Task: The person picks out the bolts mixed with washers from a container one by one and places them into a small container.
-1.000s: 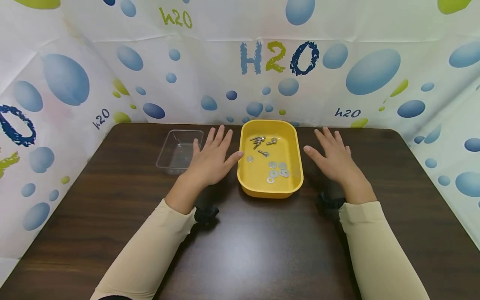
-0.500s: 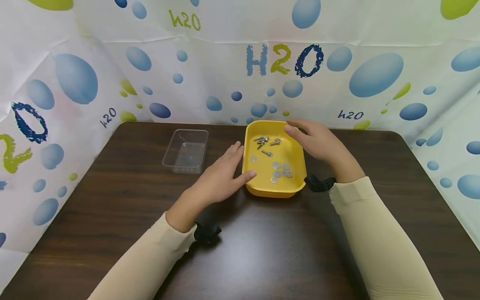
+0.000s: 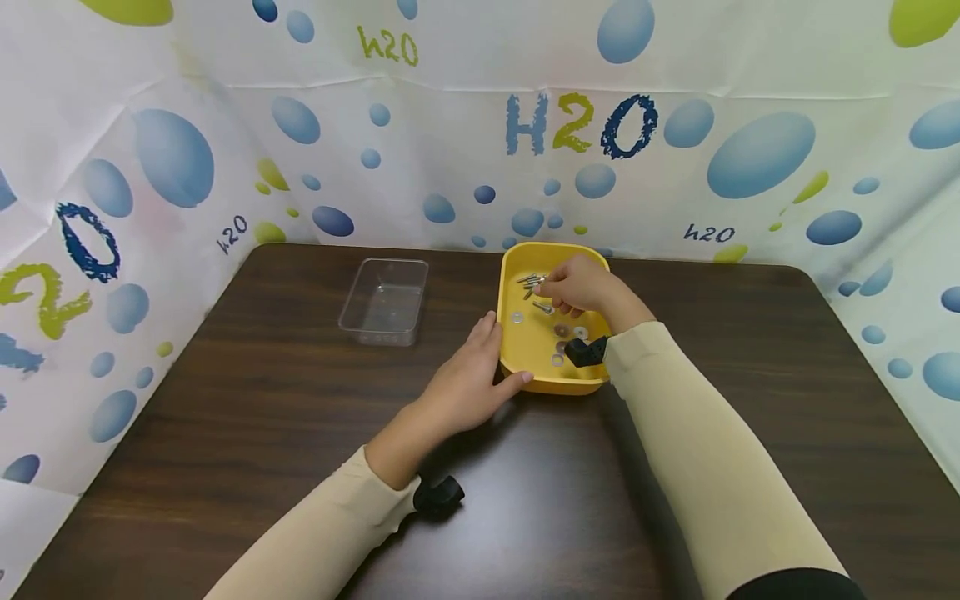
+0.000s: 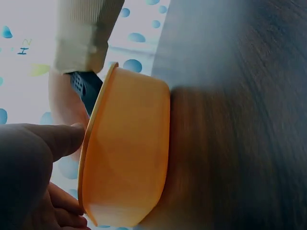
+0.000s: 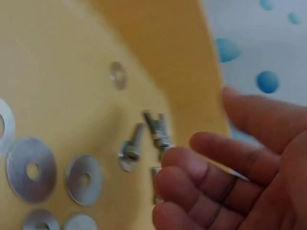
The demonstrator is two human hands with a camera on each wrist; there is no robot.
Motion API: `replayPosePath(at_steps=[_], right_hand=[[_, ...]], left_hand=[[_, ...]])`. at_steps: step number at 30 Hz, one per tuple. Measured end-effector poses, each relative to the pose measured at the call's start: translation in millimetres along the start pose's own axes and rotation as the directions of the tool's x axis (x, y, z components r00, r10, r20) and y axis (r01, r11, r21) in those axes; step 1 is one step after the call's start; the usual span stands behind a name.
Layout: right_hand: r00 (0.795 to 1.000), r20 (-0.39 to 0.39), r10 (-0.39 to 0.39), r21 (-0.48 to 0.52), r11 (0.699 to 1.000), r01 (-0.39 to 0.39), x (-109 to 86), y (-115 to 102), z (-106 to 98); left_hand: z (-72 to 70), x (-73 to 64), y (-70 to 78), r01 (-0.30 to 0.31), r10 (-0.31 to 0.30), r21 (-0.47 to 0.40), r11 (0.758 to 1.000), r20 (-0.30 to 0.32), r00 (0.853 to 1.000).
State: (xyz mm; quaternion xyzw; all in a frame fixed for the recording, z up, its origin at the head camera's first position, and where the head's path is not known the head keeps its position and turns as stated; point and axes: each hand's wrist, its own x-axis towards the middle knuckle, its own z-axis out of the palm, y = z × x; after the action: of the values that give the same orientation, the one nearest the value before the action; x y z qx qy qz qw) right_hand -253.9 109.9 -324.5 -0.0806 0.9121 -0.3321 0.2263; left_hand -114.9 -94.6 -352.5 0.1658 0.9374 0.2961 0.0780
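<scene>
A yellow tub [image 3: 543, 377] holds several bolts [image 3: 542, 307] and several flat washers [image 3: 517, 317]. My left hand [image 3: 465, 383] lies against its left side, thumb over the near rim and the other fingers stretched along the wall. Seen from the left wrist, the thumb [image 4: 64, 139] touches the tub's rim. My right hand [image 3: 583, 287] hangs inside the tub above the bolts. In the right wrist view its fingers [image 5: 187, 165] bend loosely, with thumb and forefinger apart and nothing between them. Beyond the fingertips lie the bolts, one with a washer beside its head. Part of the washers is hidden by the right wrist.
A clear plastic box [image 3: 384, 302] stands to the left of the tub on the dark wooden table [image 3: 225, 433]. A white curtain [image 3: 450, 125] with blue spots hangs behind the table. Each wrist carries a black camera mount, such as the left one [image 3: 438, 497].
My right hand has moved left from beside the tub to inside it, over the bolts. The left hand came down and right onto the tub's edge. The head view shifted a little.
</scene>
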Motion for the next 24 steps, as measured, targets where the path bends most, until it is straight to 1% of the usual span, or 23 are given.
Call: replayPosePath(at_steps=[2, 6, 11, 14, 17, 20, 24], right_hand=[[0.999, 0.015, 0.034, 0.000, 0.999, -0.034, 3.7, 1, 3], [0.996, 0.004, 0.093, 0.000, 0.996, -0.093, 8.5, 0, 9], [0.986, -0.005, 0.167, 0.085, 0.982, -0.166, 13.7, -2, 17], [0.982, -0.018, 0.187, 0.100, 0.978, -0.185, 18.0, 0, 21], [0.978, -0.027, 0.208, 0.092, 0.974, -0.205, 21.4, 3, 25], [0.975, -0.031, 0.221, 0.100, 0.971, -0.217, 22.6, 5, 26], [0.974, -0.026, 0.224, 0.072, 0.972, -0.222, 21.7, 5, 24]], left_hand=[[1.2, 1.4, 2.0, -0.001, 0.001, -0.005, 1.000, -0.001, 1.000], [0.7, 2.7, 4.2, 0.020, -0.020, -0.040, 0.999, 0.002, 1.000], [0.3, 2.6, 3.3, 0.052, -0.053, -0.078, 0.996, -0.008, 0.999], [1.9, 2.4, 2.5, 0.054, -0.056, -0.078, 0.995, -0.020, 0.998], [3.9, 1.7, 1.9, 0.045, -0.047, -0.077, 0.996, -0.030, 0.998], [5.2, 2.1, 0.7, 0.014, -0.016, -0.054, 0.998, -0.037, 0.999], [5.6, 4.0, -1.6, -0.015, 0.015, -0.012, 1.000, -0.011, 1.000]])
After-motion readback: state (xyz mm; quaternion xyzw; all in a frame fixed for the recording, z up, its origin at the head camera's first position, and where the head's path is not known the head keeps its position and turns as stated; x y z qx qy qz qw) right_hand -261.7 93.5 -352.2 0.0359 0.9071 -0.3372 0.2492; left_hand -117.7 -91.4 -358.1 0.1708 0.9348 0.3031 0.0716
